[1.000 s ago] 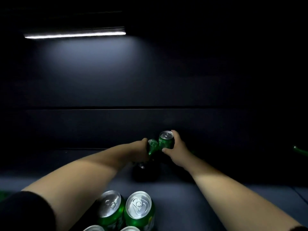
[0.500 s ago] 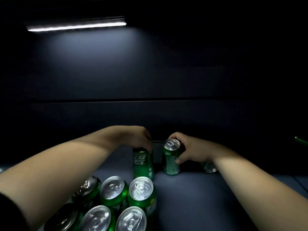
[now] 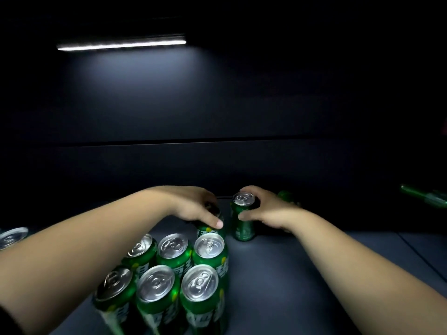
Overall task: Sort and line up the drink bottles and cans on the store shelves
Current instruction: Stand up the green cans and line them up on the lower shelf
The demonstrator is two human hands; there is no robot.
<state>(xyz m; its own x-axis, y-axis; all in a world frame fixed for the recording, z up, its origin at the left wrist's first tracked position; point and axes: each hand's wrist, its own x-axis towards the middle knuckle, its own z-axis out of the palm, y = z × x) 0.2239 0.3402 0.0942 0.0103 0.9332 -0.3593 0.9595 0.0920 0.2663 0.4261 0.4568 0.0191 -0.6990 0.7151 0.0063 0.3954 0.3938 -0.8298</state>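
Can block: six green cans stood in two rows of three, packed tight, at the front of the shelf.
Left can: stood just behind the block's right column, touching it or nearly so (couldn't tell which), mostly hidden under my palm.
Right can: stood on the shelf just right of the left can, with a gap between them, apart from the block.
Left hand: clamped over the left can from above, thumb down its side.
Right hand: gripped the right can near its rim, thumb in front, fingers round the back.
Done: I judged the six-can block lined up, and the left can looked like the start of a third row.
Left: the right can wasn't in line with the block yet. The edge can sat apart at far left. The green bottle at far right and a green thing behind my right hand looked unsorted (too dark to name it).
Can axis: both held cans had their long axis vertical. The right can's lid pointed up, with no tilt I could see.
Bottle axis: slanted, roughly left-right, thin end seemingly leftward.
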